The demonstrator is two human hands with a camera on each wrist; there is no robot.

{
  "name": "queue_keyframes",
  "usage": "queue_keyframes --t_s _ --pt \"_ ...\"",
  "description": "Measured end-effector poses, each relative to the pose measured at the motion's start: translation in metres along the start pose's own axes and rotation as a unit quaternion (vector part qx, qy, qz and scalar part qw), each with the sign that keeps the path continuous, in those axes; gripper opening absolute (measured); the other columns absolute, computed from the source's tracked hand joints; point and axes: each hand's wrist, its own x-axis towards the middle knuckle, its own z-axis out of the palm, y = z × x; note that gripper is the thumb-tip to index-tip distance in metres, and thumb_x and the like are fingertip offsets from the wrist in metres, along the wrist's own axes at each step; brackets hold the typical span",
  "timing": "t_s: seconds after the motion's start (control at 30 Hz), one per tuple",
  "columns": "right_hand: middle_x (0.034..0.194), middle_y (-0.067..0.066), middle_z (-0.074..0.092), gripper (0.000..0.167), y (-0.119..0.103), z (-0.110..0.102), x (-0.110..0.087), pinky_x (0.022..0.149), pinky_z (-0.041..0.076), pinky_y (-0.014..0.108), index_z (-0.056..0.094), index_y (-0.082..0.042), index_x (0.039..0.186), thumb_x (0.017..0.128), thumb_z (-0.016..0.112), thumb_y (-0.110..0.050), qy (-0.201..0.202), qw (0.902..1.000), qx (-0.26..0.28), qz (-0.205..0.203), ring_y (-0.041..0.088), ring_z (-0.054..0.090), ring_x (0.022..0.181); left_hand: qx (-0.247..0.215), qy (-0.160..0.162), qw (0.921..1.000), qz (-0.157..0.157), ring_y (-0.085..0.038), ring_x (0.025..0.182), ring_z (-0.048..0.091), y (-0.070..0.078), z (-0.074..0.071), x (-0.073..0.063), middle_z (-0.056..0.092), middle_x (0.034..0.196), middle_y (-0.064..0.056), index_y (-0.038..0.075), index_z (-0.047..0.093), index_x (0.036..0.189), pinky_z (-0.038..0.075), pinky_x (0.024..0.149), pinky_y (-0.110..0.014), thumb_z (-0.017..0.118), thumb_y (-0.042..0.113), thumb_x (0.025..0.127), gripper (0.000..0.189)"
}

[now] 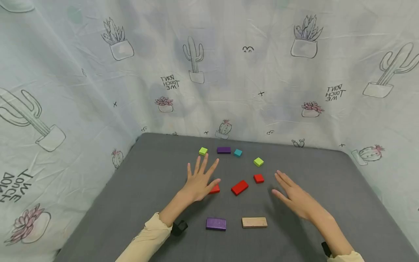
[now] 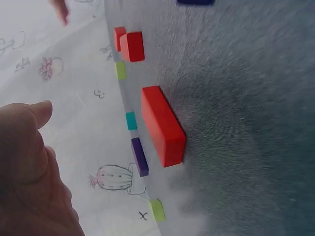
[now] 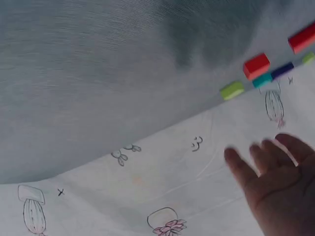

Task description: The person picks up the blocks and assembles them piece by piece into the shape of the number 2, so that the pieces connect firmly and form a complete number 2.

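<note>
My left hand hovers with spread fingers over the middle-left of the grey table, holding nothing. It partly covers a red block in the head view; the left wrist view shows a long red block below the hand. On the right, my right hand is held over the table with straight fingers and nothing in it. Nearest to it are a small red block and a longer red block. Closer to me lie a purple block and a plain wooden block.
Toward the table's back edge sit a green block, a purple block, a teal block and another green block. A white curtain printed with potted cacti encloses the grey table at the back and sides.
</note>
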Motion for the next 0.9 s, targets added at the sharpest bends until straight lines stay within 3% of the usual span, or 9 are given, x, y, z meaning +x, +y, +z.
queue_keyframes --t_s 0.1,0.2,0.33,0.47,0.57,0.7,0.8,0.9 --pt "0.152 0.024 0.026 0.075 0.001 0.002 -0.01 0.098 0.031 0.065 0.029 0.001 0.148 0.097 0.047 -0.051 -0.067 0.9973 0.027 0.012 0.046 0.031 0.134 -0.008 -0.01 0.9999 0.004 -0.036 0.143 -0.011 -0.001 -0.001 -0.009 -0.009 0.16 -0.009 0.031 0.005 0.155 -0.005 0.106 -0.067 0.037 0.053 0.1 0.067" --pt "0.148 0.029 0.03 0.083 0.005 0.005 -0.019 0.098 0.031 0.065 0.032 0.006 0.146 0.091 0.058 -0.05 -0.123 0.9906 0.054 0.025 0.05 0.034 0.13 -0.02 -0.015 0.9996 0.011 -0.038 0.144 -0.005 -0.001 -0.001 -0.017 -0.001 0.16 -0.012 0.03 0.009 0.155 0.0 0.107 -0.068 0.04 0.051 0.099 0.067" --pt "0.145 0.032 0.033 0.1 0.011 0.016 -0.029 0.098 0.032 0.064 0.036 0.011 0.141 0.072 0.079 -0.047 -0.17 0.9839 0.041 0.037 0.053 0.036 0.127 -0.043 -0.011 0.9986 0.029 -0.04 0.144 0.004 -0.001 -0.002 -0.031 0.011 0.159 -0.015 0.025 0.019 0.154 0.01 0.108 -0.066 0.045 0.046 0.099 0.064" --pt "0.146 0.03 0.032 0.112 0.015 0.03 -0.035 0.099 0.032 0.062 0.038 0.012 0.14 0.055 0.089 -0.042 -0.185 0.9811 0.015 0.053 0.051 0.035 0.128 -0.075 0.006 0.9947 0.071 -0.031 0.132 0.04 -0.001 -0.003 -0.042 0.044 0.143 -0.011 0.014 0.046 0.143 0.039 0.1 -0.052 0.058 0.038 0.095 0.054" --pt "0.146 0.031 0.032 0.113 0.017 0.035 -0.036 0.099 0.031 0.063 0.038 0.012 0.139 0.052 0.09 -0.038 -0.178 0.9824 0.013 0.055 0.05 0.035 0.129 -0.099 -0.031 0.9889 0.107 -0.019 0.109 0.058 0.001 -0.004 -0.048 0.057 0.123 -0.001 0.011 0.059 0.127 0.052 0.084 -0.037 0.068 0.037 0.089 0.047" --pt "0.146 0.031 0.033 0.114 0.017 0.036 -0.034 0.098 0.032 0.064 0.038 0.012 0.139 0.051 0.091 -0.038 -0.177 0.9826 0.004 0.056 0.051 0.035 0.129 -0.11 -0.114 0.9772 0.142 -0.008 0.097 0.057 0.005 0.001 -0.054 0.057 0.115 0.005 0.014 0.063 0.121 0.049 0.081 -0.025 0.077 0.044 0.079 0.054" --pt "0.146 0.031 0.032 0.115 0.016 0.036 -0.033 0.098 0.031 0.064 0.038 0.012 0.14 0.051 0.091 -0.038 -0.183 0.9813 0.002 0.06 0.052 0.033 0.129 -0.094 -0.138 0.9725 0.163 -0.003 0.095 0.056 0.006 0.01 -0.054 0.057 0.11 0.006 0.014 0.065 0.119 0.048 0.081 -0.022 0.08 0.043 0.076 0.054" --pt "0.146 0.032 0.031 0.115 0.016 0.036 -0.033 0.098 0.031 0.064 0.037 0.012 0.14 0.051 0.091 -0.038 -0.181 0.9818 0.003 0.058 0.053 0.033 0.129 -0.077 -0.145 0.9694 0.182 0.0 0.091 0.055 0.007 0.015 -0.051 0.06 0.106 0.007 0.014 0.067 0.111 0.048 0.078 -0.018 0.08 0.035 0.078 0.042"
